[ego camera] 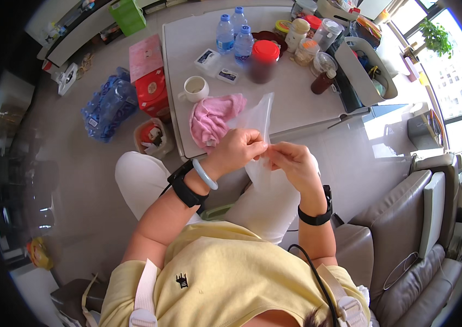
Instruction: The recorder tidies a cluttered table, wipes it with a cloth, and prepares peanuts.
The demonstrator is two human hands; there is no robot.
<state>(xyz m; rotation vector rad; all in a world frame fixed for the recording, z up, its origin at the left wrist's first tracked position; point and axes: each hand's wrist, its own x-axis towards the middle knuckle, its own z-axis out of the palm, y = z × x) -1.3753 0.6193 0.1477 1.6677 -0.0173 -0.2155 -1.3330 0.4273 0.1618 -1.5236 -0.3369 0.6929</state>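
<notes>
A translucent plastic bag (260,112) hangs between my hands, just off the near edge of the table. My left hand (242,146) pinches its edge between thumb and fingers. Close beside it, my right hand (292,161) grips the same edge, the fingertips of both nearly touching. Part of the bag drops below my hands over my lap; its contents, if any, cannot be made out. Behind my left hand lies a crumpled pink cloth (214,118) on the table. A white mug (195,89) stands just beyond the cloth.
Several water bottles (225,34), a red-lidded jar (264,61), flat clear boxes (208,58) and a brown bottle (323,81) stand on the table (304,106). Right of them is a grey bin (361,73). Left on the floor are a red box (152,92), wrapped bottles (110,104) and a plastic tub (165,145).
</notes>
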